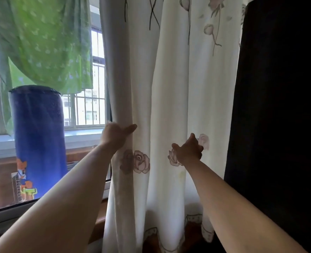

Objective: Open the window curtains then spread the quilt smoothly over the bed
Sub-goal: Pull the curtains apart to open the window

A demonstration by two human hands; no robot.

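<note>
Up at the window, both hands are on the white rose-print curtain: the left hand wraps its gathered edge, the right hand pinches a fold. Curtain-opening is under way, I'd say; next comes bunching it rightward toward the dark panel. No quilt or bed in sight.
</note>
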